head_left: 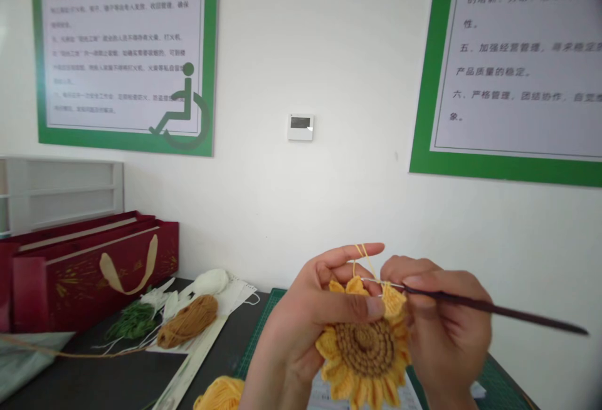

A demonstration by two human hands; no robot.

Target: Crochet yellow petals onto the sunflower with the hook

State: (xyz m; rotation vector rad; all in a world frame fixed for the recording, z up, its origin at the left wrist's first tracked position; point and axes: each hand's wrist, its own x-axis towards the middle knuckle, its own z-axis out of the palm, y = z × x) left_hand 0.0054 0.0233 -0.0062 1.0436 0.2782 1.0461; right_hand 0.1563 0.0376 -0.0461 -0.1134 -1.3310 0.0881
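Note:
A crocheted sunflower [364, 350] with a brown centre and yellow petals hangs from my left hand [320, 310], pinched at its upper edge between thumb and fingers. Yellow yarn [362, 252] loops over the raised left index finger and runs down to the petals. My right hand [446, 328] grips a crochet hook [498, 308] with a dark handle. Its thin metal tip lies at the top petals, close to the left thumb. The hook's handle points out to the right. Part of the sunflower's right side is hidden by the right fingers.
Yellow yarn [220, 394] lies at the front edge. Brown yarn [190, 321], green yarn [132, 321] and white yarn [211, 281] lie on the left. Behind them stand red gift bags [94, 272]. A green cutting mat [258, 335] and a printed sheet [322, 394] lie beneath my hands.

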